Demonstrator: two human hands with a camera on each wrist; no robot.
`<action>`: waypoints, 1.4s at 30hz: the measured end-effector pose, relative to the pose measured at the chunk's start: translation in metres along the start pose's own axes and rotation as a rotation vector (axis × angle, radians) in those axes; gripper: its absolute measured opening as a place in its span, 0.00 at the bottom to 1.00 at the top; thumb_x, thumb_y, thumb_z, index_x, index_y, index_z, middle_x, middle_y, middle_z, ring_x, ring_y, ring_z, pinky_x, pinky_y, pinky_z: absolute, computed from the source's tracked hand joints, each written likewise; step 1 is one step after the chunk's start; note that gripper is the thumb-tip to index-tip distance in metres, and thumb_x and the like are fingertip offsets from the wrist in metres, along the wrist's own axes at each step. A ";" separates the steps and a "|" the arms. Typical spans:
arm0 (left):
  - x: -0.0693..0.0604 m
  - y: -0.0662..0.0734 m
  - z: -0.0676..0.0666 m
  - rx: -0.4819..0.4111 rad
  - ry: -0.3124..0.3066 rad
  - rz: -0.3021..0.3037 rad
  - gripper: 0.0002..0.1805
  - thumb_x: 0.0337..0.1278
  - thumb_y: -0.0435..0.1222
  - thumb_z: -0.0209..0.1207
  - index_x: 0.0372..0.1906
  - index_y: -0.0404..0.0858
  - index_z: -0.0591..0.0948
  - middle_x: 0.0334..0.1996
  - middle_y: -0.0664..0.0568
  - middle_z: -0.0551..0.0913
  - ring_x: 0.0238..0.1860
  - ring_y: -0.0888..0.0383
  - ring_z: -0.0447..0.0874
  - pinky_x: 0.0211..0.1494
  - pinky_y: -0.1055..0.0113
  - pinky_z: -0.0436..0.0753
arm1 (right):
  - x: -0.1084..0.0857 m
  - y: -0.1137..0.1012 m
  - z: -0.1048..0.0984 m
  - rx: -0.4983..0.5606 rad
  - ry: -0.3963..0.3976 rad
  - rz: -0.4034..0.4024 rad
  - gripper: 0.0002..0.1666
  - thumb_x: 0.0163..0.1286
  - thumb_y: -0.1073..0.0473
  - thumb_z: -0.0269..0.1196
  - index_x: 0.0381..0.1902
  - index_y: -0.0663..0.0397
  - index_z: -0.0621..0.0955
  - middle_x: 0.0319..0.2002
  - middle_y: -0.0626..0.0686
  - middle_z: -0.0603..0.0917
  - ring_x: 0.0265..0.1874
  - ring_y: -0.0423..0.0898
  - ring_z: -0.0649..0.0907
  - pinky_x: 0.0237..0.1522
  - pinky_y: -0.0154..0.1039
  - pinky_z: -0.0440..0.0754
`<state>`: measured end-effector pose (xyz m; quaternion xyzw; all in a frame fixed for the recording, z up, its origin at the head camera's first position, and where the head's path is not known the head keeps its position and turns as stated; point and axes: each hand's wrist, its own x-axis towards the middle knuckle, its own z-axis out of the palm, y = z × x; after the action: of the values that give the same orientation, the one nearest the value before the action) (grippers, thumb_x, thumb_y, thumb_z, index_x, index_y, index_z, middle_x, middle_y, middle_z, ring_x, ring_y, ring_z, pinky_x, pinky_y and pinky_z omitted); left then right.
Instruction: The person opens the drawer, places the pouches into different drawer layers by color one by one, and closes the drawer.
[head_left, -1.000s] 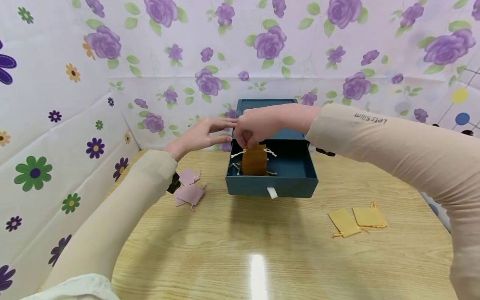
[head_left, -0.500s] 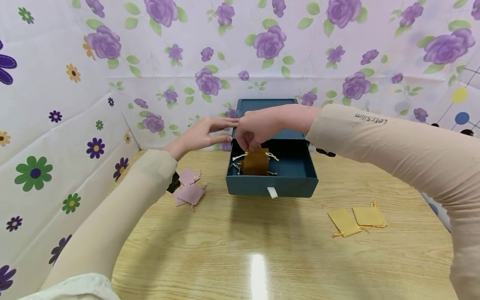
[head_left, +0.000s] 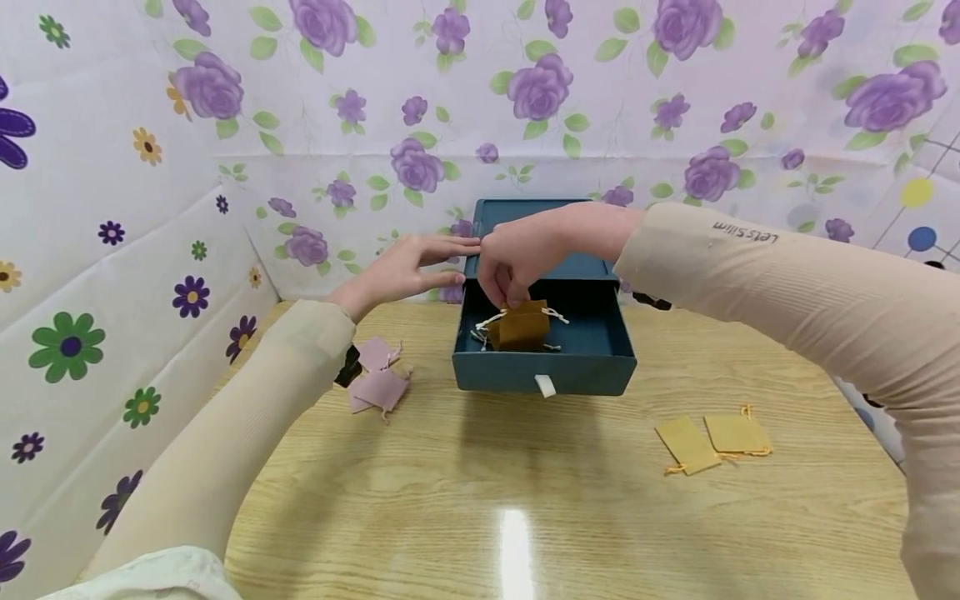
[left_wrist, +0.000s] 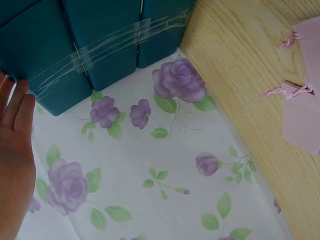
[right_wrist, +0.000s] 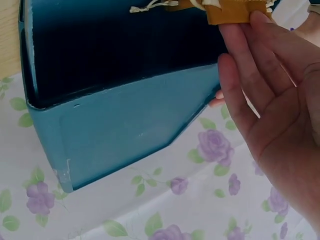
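Note:
In the head view, a dark teal box (head_left: 493, 214) stands at the back of the table with its drawer (head_left: 495, 372) pulled out. My right hand (head_left: 519, 257) pinches the top edge of a brown drawstring pouch (head_left: 525, 330) with cream cords. The pouch hangs upright inside the drawer's left half. More brown fabric and cord ends show behind and below it, partly hidden. My left hand (head_left: 408, 267) touches the box's left side with straight fingers. In the left wrist view, those fingers lie against the taped teal side (left_wrist: 107, 52). The right wrist view shows thumb and fingers on the brown pouch (right_wrist: 235, 14).
Several pink pouches (head_left: 381, 388) lie on the table left of the drawer. Two yellow pouches (head_left: 688, 444) lie to the right. A white pull tab (head_left: 545, 385) sticks out from the drawer front. Flowered cloth (head_left: 420, 100) hangs behind and at the left.
My right hand has shifted slightly to the right, and the brown pouch has moved right with it inside the drawer. The left hand has stayed against the box.

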<state>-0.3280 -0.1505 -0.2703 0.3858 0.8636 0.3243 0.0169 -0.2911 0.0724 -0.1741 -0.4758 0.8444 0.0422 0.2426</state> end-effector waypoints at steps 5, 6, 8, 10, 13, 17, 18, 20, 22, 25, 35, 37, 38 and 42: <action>0.001 -0.002 0.002 -0.012 0.003 -0.006 0.26 0.68 0.43 0.60 0.69 0.48 0.74 0.73 0.54 0.69 0.73 0.52 0.69 0.75 0.54 0.71 | 0.006 -0.001 0.004 -0.053 0.055 -0.013 0.05 0.69 0.63 0.65 0.38 0.48 0.87 0.36 0.48 0.89 0.35 0.46 0.86 0.47 0.40 0.87; 0.001 -0.002 0.002 -0.015 0.004 -0.004 0.26 0.68 0.43 0.60 0.69 0.47 0.74 0.73 0.54 0.69 0.73 0.51 0.69 0.75 0.54 0.71 | 0.008 -0.001 0.005 -0.062 0.067 -0.018 0.05 0.69 0.63 0.65 0.38 0.48 0.87 0.37 0.48 0.89 0.35 0.45 0.86 0.47 0.40 0.87; 0.000 -0.002 0.002 -0.019 0.007 0.000 0.26 0.68 0.43 0.60 0.69 0.46 0.74 0.73 0.53 0.69 0.73 0.50 0.69 0.75 0.53 0.71 | 0.011 0.000 0.007 -0.073 0.083 -0.028 0.06 0.69 0.63 0.64 0.37 0.47 0.87 0.37 0.48 0.89 0.35 0.43 0.85 0.46 0.39 0.87; 0.000 -0.003 0.002 -0.022 0.010 0.008 0.26 0.68 0.42 0.60 0.69 0.46 0.74 0.73 0.52 0.69 0.73 0.50 0.68 0.75 0.53 0.71 | 0.013 0.001 0.008 -0.081 0.094 -0.035 0.07 0.70 0.63 0.63 0.37 0.47 0.87 0.37 0.48 0.89 0.35 0.43 0.85 0.46 0.39 0.87; -0.001 -0.003 0.001 -0.023 0.017 0.017 0.25 0.68 0.41 0.60 0.68 0.47 0.75 0.73 0.52 0.69 0.73 0.51 0.68 0.74 0.53 0.71 | 0.015 0.003 0.010 -0.097 0.113 -0.041 0.08 0.70 0.64 0.62 0.38 0.47 0.87 0.37 0.48 0.89 0.35 0.43 0.85 0.46 0.39 0.87; 0.000 -0.004 0.002 -0.014 0.023 0.030 0.25 0.68 0.42 0.60 0.68 0.48 0.76 0.72 0.53 0.70 0.72 0.51 0.69 0.73 0.53 0.73 | 0.017 0.004 0.012 -0.110 0.140 -0.049 0.08 0.70 0.65 0.62 0.38 0.46 0.87 0.38 0.48 0.88 0.36 0.43 0.85 0.47 0.38 0.87; 0.000 -0.004 0.002 -0.012 0.023 0.031 0.25 0.68 0.43 0.60 0.68 0.48 0.76 0.72 0.53 0.70 0.72 0.51 0.70 0.73 0.53 0.73 | 0.016 0.003 0.013 -0.109 0.143 -0.051 0.08 0.70 0.64 0.63 0.38 0.46 0.87 0.38 0.48 0.88 0.37 0.43 0.86 0.47 0.38 0.87; -0.001 -0.005 0.002 -0.008 0.021 0.031 0.25 0.68 0.44 0.60 0.68 0.49 0.75 0.72 0.53 0.70 0.72 0.51 0.70 0.73 0.54 0.73 | 0.017 0.003 0.013 -0.108 0.148 -0.061 0.08 0.69 0.64 0.63 0.39 0.46 0.87 0.38 0.47 0.88 0.37 0.43 0.86 0.47 0.38 0.87; -0.001 -0.005 0.002 -0.004 0.021 0.025 0.25 0.68 0.46 0.60 0.68 0.49 0.75 0.72 0.54 0.70 0.72 0.52 0.70 0.73 0.54 0.73 | 0.017 0.002 0.014 -0.107 0.152 -0.071 0.08 0.69 0.64 0.64 0.39 0.46 0.88 0.38 0.47 0.89 0.38 0.42 0.86 0.47 0.38 0.87; -0.001 -0.005 0.002 -0.009 0.025 0.017 0.26 0.68 0.46 0.60 0.68 0.49 0.75 0.72 0.54 0.70 0.72 0.51 0.70 0.73 0.54 0.73 | 0.017 0.002 0.013 -0.108 0.157 -0.076 0.08 0.69 0.64 0.64 0.40 0.46 0.88 0.38 0.47 0.89 0.38 0.42 0.86 0.48 0.38 0.87; -0.003 -0.004 0.003 -0.033 0.021 0.004 0.26 0.68 0.41 0.60 0.68 0.44 0.75 0.73 0.49 0.70 0.73 0.48 0.69 0.75 0.51 0.70 | 0.014 0.002 0.010 -0.052 0.165 -0.089 0.13 0.68 0.61 0.66 0.50 0.47 0.87 0.47 0.49 0.89 0.48 0.42 0.87 0.53 0.39 0.86; -0.003 -0.003 0.003 -0.032 0.025 0.004 0.25 0.68 0.42 0.60 0.68 0.45 0.75 0.73 0.51 0.70 0.73 0.49 0.68 0.74 0.52 0.71 | 0.012 0.003 0.009 -0.037 0.176 -0.096 0.14 0.67 0.60 0.67 0.51 0.48 0.87 0.48 0.49 0.89 0.49 0.43 0.87 0.54 0.39 0.85; -0.003 -0.003 0.003 -0.031 0.026 0.007 0.25 0.68 0.42 0.60 0.68 0.46 0.75 0.73 0.51 0.70 0.73 0.50 0.68 0.74 0.52 0.71 | 0.010 0.003 0.009 -0.031 0.183 -0.104 0.14 0.67 0.60 0.67 0.51 0.48 0.86 0.49 0.50 0.89 0.49 0.43 0.87 0.54 0.39 0.85; -0.001 -0.004 0.002 -0.020 0.022 0.020 0.25 0.68 0.44 0.60 0.68 0.49 0.75 0.73 0.54 0.70 0.72 0.52 0.69 0.73 0.54 0.73 | 0.003 0.008 0.009 -0.003 0.224 -0.139 0.15 0.67 0.60 0.67 0.52 0.50 0.86 0.49 0.52 0.89 0.49 0.44 0.87 0.53 0.40 0.86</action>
<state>-0.3294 -0.1516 -0.2741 0.3905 0.8566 0.3372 0.0080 -0.2953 0.0773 -0.1844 -0.5354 0.8310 -0.0270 0.1485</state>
